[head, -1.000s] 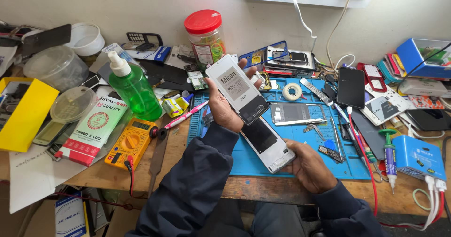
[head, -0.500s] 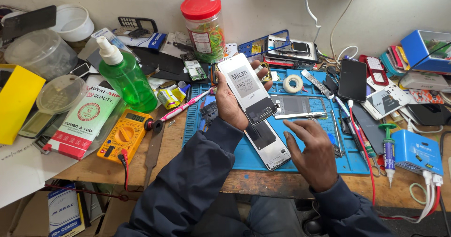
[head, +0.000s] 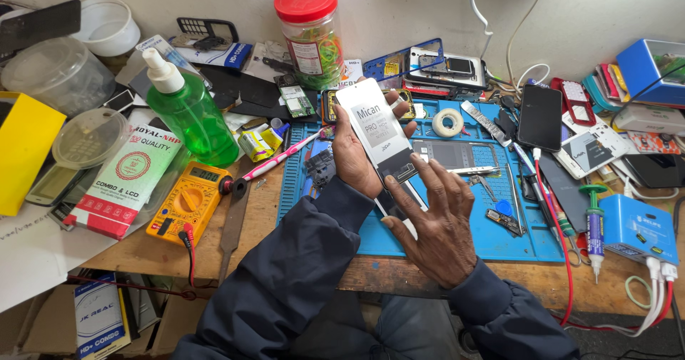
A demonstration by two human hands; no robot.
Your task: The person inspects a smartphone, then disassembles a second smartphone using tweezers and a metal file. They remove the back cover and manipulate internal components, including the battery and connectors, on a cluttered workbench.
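Head view looks down on a worn wooden table (head: 307, 256) pushed against a pale wall (head: 399, 10), its middle covered by a blue repair mat (head: 492, 242). Left hand (head: 357, 156) is wrapped around a white phone screen panel (head: 377, 128), holding it tilted up off the mat with the thumb on its right edge. Right hand (head: 435, 221) is spread wide with fingers fanned, its fingertips touching the panel's lower end and a phone (head: 399, 206) lying beneath on the mat. Left of the mat sit a green pump bottle (head: 189, 114), a yellow multimeter (head: 189, 201) near the front edge, a pink toothbrush (head: 275, 164) and a red-and-white parts box (head: 121, 181). Against the wall stands a red-lidded jar (head: 310, 35). On the mat's right half lie a metal phone frame (head: 457, 154), a tape roll (head: 448, 122) and a black phone (head: 540, 117); a blue box (head: 638, 228) sits at the far right by the table's front edge. Clutter crowds every side, and the only bare stretch is the mat's lower strip just beside the right hand.
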